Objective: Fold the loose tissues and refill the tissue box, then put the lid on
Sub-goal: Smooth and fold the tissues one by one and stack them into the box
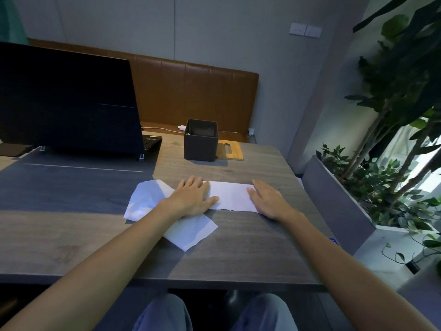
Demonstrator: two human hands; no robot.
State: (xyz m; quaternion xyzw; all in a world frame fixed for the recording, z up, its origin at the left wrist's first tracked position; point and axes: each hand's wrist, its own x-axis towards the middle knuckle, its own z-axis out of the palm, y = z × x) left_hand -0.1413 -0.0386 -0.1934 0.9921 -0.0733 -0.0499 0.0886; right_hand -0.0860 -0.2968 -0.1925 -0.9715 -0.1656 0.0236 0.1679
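A folded white tissue strip (231,195) lies flat on the wooden table. My left hand (192,199) presses flat on its left end and my right hand (268,199) presses flat on its right end, fingers straight. Two more loose white tissues lie under and beside my left arm, one (145,199) to the left and one (191,231) nearer me. The dark square tissue box (201,142) stands open farther back on the table. Its bamboo lid (231,150) with a slot lies flat just right of the box.
A dark laptop screen (66,99) stands at the back left on a dark desk mat (71,185). A white charger cable (162,129) runs behind the box along a brown padded bench back. A grey planter (338,204) with plants flanks the table's right edge.
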